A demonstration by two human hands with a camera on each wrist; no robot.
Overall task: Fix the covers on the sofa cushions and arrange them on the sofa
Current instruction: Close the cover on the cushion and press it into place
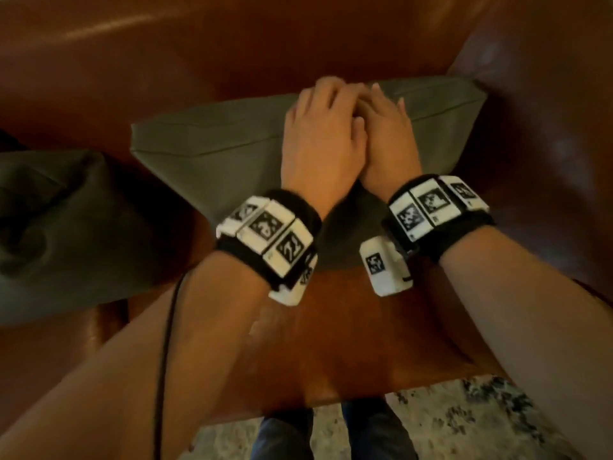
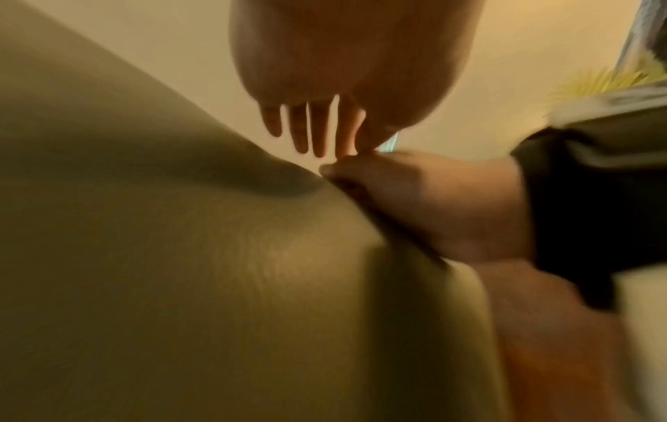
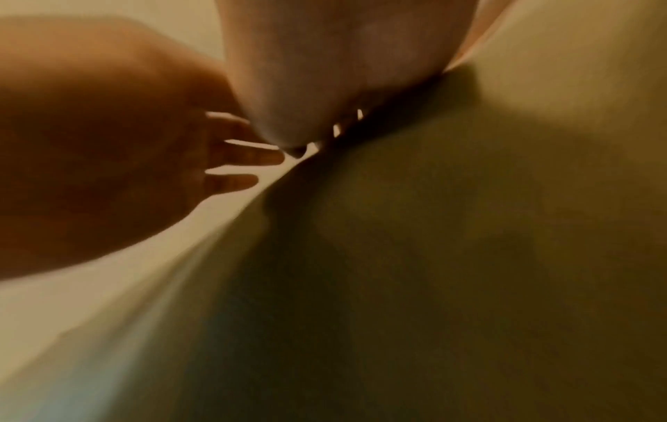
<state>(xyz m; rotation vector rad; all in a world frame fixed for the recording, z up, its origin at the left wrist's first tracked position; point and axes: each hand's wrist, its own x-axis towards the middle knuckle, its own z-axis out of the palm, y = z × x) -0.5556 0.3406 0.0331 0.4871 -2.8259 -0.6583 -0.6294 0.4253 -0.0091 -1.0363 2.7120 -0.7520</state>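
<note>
1. Crumpled olive fabric cushion lies at the left of the brown leather sofa, apparently unfixed.
2. Left hand, fingers straight, rests by the top seam of the flat olive cushion at the sofa back.
3. Right hand pinches that seam; a weak pinch risks slipping and leaving the cover crooked.

Black wristbands with white tag-printed blocks, thin black cable along left forearm, dark trousers
</note>
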